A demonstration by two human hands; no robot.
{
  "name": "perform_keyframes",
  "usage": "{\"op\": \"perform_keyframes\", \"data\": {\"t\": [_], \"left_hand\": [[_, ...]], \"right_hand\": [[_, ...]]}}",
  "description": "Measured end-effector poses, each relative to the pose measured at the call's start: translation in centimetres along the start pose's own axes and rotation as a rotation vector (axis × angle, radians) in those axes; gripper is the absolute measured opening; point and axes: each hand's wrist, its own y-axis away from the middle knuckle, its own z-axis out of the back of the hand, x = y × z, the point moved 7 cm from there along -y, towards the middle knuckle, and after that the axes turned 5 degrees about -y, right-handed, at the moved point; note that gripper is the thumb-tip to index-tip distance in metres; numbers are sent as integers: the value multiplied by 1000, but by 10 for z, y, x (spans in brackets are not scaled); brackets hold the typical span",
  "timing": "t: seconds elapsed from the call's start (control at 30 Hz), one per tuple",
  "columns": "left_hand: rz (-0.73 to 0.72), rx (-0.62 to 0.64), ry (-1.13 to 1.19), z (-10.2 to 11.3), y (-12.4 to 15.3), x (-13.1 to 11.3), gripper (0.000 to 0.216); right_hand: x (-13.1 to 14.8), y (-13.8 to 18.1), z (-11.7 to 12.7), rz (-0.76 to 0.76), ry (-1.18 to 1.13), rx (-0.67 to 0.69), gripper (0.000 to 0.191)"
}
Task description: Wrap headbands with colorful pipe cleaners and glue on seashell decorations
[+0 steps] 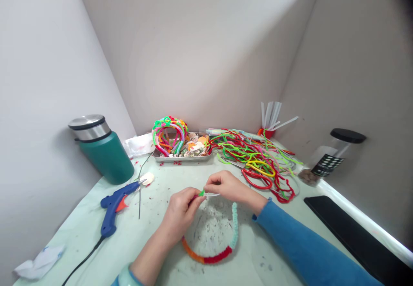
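Note:
A curved headband [218, 258] wrapped in orange, red and pale blue pipe cleaner hangs below my hands, its pale blue end pointing up at the right. My left hand [182, 210] is closed around the other end of this headband. At that end a short bit of green pipe cleaner [201, 193] and a bare white strip [212, 194] show between the hands. My right hand [227, 185] pinches the green pipe cleaner with thumb and finger, close against the left fingertips. The fingers hide part of the wrapping.
Behind the hands, a metal tray [180, 160] bears finished headbands [169, 133] and round pieces. Pipe cleaners [248, 148] lie beside red-and-yellow scissors [258, 178]. Left are a blue glue gun [112, 210] and green bottle [108, 156]; right, a black-lidded jar [329, 161] and black slab [351, 234].

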Motion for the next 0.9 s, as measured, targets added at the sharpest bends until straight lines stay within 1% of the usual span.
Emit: {"op": "perform_keyframes", "data": {"t": [0.07,0.13,0.27,0.33,0.43,0.5,0.57,0.63,0.73,0.8,0.9], "left_hand": [[-2,-35,-13,2,1,1,24],[7,-72,-26,4,1,3,24],[67,-105,13,7,1,7,20],[94,-88,60,6,0,9,22],[134,-23,119,2,-2,12,25],[165,23,142,-2,-3,17,26],[193,39,146,-3,-4,23,27],[222,22,134,-3,-3,29,27],[248,-12,106,-1,-3,33,26],[233,-43,87,1,-3,32,25],[190,-86,60,5,-4,29,23]], "right_hand": [[-5,0,-7,-26,-54,78,23],[-9,0,-11,-45,-89,124,24],[-11,0,-14,-84,-99,129,23],[-10,1,-15,-102,-95,135,20],[-10,2,-14,-117,-42,124,18],[-10,2,-13,-108,7,127,21],[-11,2,-12,-89,27,157,26],[-12,2,-11,-80,12,197,29],[-11,3,-7,-73,-17,217,28],[-8,5,-5,-54,-16,222,26],[-3,8,-11,-19,40,292,24]]}}
